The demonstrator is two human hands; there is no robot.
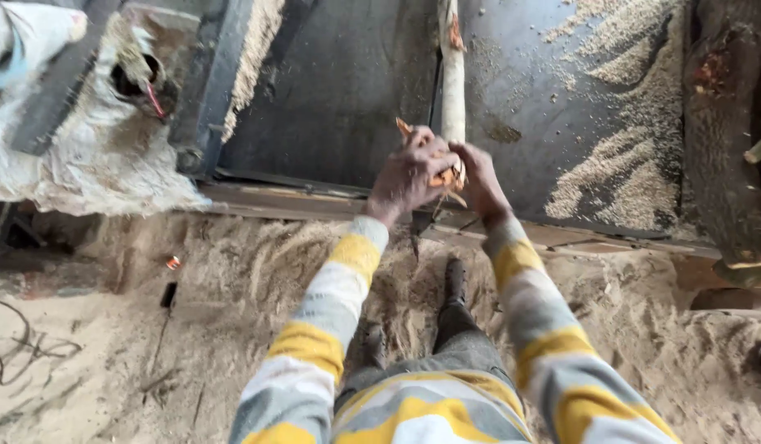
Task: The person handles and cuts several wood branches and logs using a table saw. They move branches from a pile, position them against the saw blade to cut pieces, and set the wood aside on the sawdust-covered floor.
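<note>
A long pale debarked pole point(453, 78) lies on a dark metal table point(339, 90), running away from me. Its near end is ragged, with orange bark strips point(446, 177) hanging off. My left hand point(409, 174) and my right hand point(477, 177) are both closed around that near end, fingers among the bark strips. Both arms wear yellow, grey and white striped sleeves. My dark shoes stand below on sawdust.
Sawdust heaps point(619, 107) cover the table's right side, beside a rough dark log point(722, 123). A white sack point(76, 164) and dusty machine part point(138, 78) sit at the left. The sawdust floor point(109, 353) holds a small orange object point(173, 262).
</note>
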